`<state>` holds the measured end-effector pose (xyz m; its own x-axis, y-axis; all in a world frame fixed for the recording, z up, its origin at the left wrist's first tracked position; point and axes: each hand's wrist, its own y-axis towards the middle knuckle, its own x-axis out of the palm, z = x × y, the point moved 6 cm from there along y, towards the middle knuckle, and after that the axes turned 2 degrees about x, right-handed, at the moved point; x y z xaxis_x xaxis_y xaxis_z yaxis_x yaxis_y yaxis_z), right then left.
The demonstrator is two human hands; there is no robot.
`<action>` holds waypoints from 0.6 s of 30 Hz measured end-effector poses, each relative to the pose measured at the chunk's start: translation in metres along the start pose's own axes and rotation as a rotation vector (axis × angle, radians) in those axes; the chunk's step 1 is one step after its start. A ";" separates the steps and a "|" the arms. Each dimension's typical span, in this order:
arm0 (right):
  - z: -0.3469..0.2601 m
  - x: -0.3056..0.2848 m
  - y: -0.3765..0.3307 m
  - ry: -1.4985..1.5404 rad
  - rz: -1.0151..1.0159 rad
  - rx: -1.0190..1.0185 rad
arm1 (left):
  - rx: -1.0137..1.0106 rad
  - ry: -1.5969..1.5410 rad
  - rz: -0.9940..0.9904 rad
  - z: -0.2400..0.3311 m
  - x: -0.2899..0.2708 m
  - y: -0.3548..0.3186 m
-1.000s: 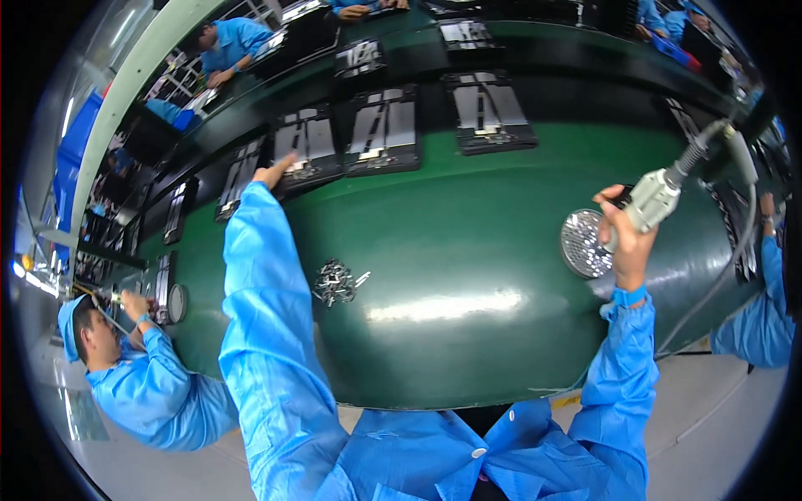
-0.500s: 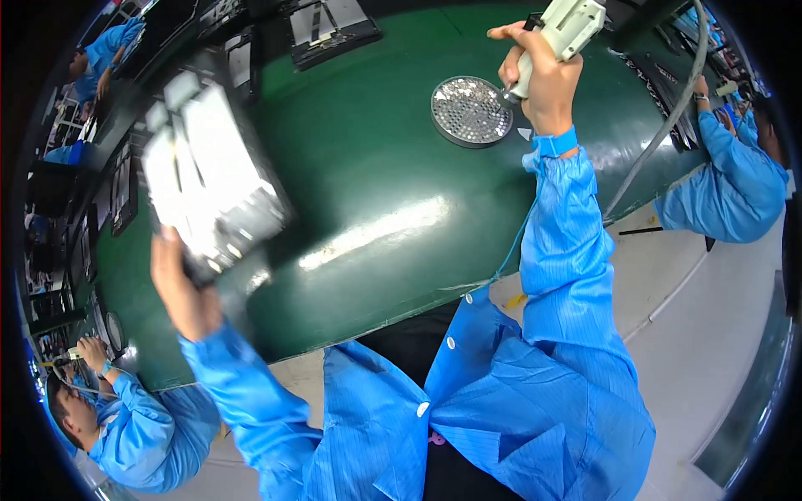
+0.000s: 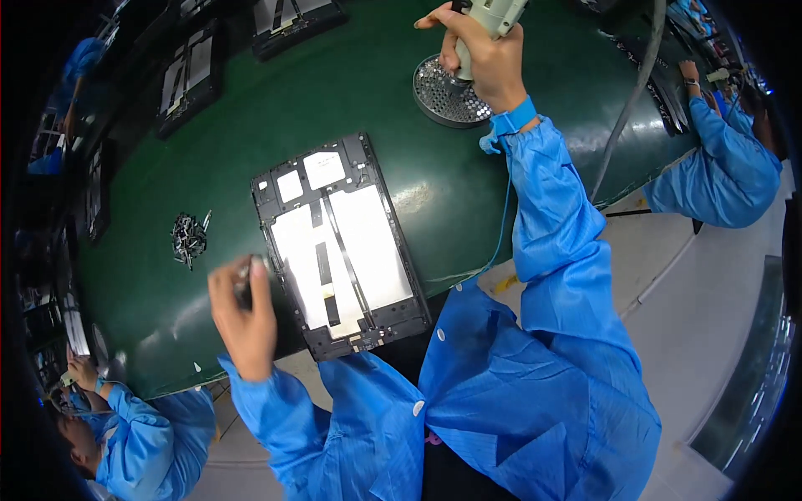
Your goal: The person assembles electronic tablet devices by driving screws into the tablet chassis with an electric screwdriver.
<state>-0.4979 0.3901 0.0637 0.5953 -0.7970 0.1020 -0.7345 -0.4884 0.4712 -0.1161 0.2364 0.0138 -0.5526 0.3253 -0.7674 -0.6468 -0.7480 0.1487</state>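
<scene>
Left hand (image 3: 244,324): just beside the open panel's left long edge; thumb and fingers curve toward each other around a dark blur, and I cannot tell whether they pinch anything.
Right hand (image 3: 499,65): beyond the panel and to its right, wrapped around the grip of a pale power tool (image 3: 496,15), one finger stretched out.
Open panel (image 3: 378,242): black-framed with silvery plates and dark strips, lying flat and slightly turned on the green table (image 3: 334,96), its near end at the table's near edge.
Round dish (image 3: 433,90): beyond the panel to the right, filled with shiny cells; the tool's lower end overlaps it in view, contact unclear.
Wrist strap (image 3: 514,119): blue, right of the panel, around the right wrist, with a thin blue cord.
Small-parts pile (image 3: 190,240): dark and silver pieces, left of the panel, well apart.
Other panels (image 3: 190,77): beyond the panel, toward its left.
Grey cable (image 3: 628,121): well right of the panel.
Co-workers (image 3: 710,179): in blue, far to either side of the panel.
</scene>
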 end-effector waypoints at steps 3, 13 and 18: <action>-0.004 0.001 -0.003 -0.055 0.067 0.130 | 0.147 -0.128 0.099 0.007 0.015 0.071; 0.003 -0.008 0.003 -0.078 0.081 0.110 | 0.347 -0.186 -0.172 0.026 0.064 0.124; 0.006 -0.011 0.006 -0.049 0.065 0.113 | 0.289 -0.281 -0.192 0.026 0.070 0.124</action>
<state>-0.5106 0.3936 0.0602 0.5307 -0.8433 0.0846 -0.8047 -0.4700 0.3626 -0.2485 0.1816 -0.0048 -0.5039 0.6171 -0.6044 -0.8498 -0.4795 0.2190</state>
